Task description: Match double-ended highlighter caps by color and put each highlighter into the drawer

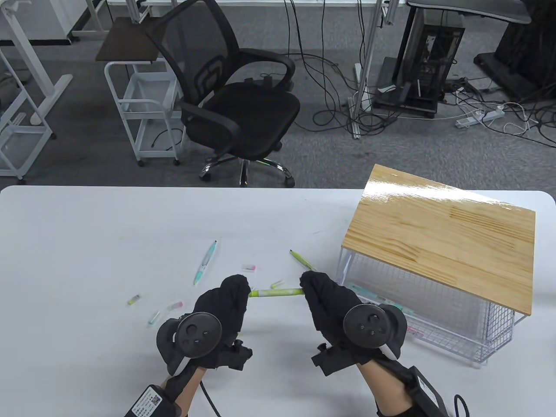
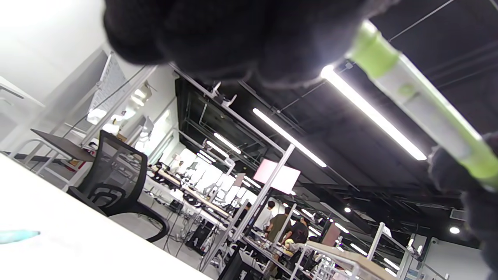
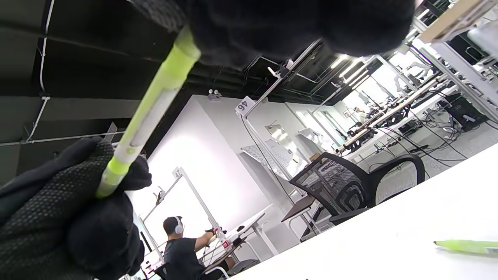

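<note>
A yellow-green highlighter (image 1: 276,292) hangs level above the table, one end gripped by my left hand (image 1: 232,297), the other by my right hand (image 1: 319,291). The same pen (image 2: 420,105) crosses the left wrist view, and this pen (image 3: 149,107) shows between both gloves in the right wrist view. Its ends are hidden in the fingers. A teal highlighter (image 1: 205,262) and a second green highlighter (image 1: 302,259) lie beyond the hands. Loose caps lie around: pink (image 1: 248,267), green (image 1: 276,285), green (image 1: 134,299), pink (image 1: 174,306), teal (image 1: 153,317). The wire drawer (image 1: 434,321) stands pulled out at right with highlighters inside.
A wooden-topped wire rack (image 1: 443,243) holds the drawer at the table's right. A black office chair (image 1: 234,100) and a white cart (image 1: 143,108) stand beyond the far edge. The white table (image 1: 87,243) stretches left of the pens.
</note>
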### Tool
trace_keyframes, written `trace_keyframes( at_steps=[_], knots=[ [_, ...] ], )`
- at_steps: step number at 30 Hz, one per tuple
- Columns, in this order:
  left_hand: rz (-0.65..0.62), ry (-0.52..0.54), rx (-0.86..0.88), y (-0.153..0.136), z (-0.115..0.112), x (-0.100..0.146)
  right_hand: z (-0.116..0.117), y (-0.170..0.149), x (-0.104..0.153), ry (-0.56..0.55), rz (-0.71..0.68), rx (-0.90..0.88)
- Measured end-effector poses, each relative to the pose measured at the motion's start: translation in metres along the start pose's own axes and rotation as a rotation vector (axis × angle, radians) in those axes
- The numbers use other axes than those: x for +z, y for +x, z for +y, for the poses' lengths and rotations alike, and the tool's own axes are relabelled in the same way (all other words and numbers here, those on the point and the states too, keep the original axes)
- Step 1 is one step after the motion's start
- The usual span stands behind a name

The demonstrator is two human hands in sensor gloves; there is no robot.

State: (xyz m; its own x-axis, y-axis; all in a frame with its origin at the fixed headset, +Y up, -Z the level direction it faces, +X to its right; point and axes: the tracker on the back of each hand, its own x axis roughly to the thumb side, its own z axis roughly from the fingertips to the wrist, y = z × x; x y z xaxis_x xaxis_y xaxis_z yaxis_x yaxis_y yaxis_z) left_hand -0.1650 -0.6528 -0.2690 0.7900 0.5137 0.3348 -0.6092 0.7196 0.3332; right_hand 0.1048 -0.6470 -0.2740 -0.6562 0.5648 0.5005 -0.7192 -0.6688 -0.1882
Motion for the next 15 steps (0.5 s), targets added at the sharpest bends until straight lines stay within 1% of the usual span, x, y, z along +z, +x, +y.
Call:
trace_keyframes(
  at_steps=[4, 7, 10, 15],
  knots=[
    [0.012, 0.004, -0.01, -0.002, -0.001, 0.0, 0.004, 0.003, 0.001, 0.008, -0.027, 0.086],
    [0.027, 0.003, -0.035, -0.001, -0.003, 0.001, 0.008, 0.004, 0.002, 0.011, -0.031, 0.116],
    [0.042, -0.018, -0.058, -0.005, -0.006, 0.0, 0.012, 0.007, 0.002, 0.021, -0.062, 0.168],
    [0.075, -0.067, -0.032, -0.014, -0.01, -0.005, 0.012, 0.013, 0.001, 0.056, -0.132, 0.254]
  ],
)
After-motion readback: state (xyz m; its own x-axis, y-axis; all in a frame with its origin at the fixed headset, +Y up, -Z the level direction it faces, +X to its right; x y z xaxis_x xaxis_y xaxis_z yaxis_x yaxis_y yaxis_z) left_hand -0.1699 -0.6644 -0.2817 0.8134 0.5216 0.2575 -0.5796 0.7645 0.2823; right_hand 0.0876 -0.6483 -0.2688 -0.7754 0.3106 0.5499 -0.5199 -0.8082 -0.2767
